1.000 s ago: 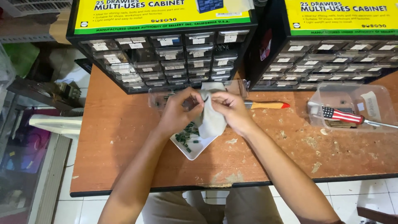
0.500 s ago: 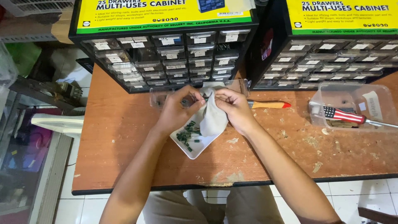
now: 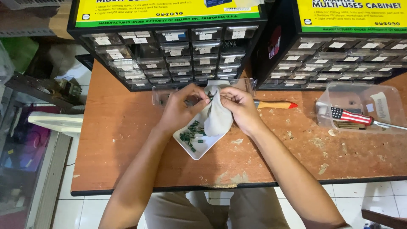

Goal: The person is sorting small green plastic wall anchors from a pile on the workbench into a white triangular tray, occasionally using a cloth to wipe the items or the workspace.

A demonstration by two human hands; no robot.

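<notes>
Between both hands, limp pale-grey cloth (image 3: 218, 116)

Two black drawer cabinets (image 3: 178, 55) stand at the back of the wooden table (image 3: 127, 144). Right of them lie an orange-handled tool (image 3: 275, 104) and a clear plastic tub (image 3: 373, 106) holding a flag-patterned screwdriver (image 3: 352, 115).

This looks like a small electronics repair workshop. Two black multi-drawer parts cabinets (image 3: 178, 51) (image 3: 339, 46) with labelled clear drawers fill the top of the frame, standing on a worn, chipped orange workbench (image 3: 127, 140). A screwdriver with a flag-patterned handle (image 3: 352, 116) lies across a clear plastic tub (image 3: 381, 101) at right, and a white dish of small green components (image 3: 193, 138) sits at centre.
</notes>
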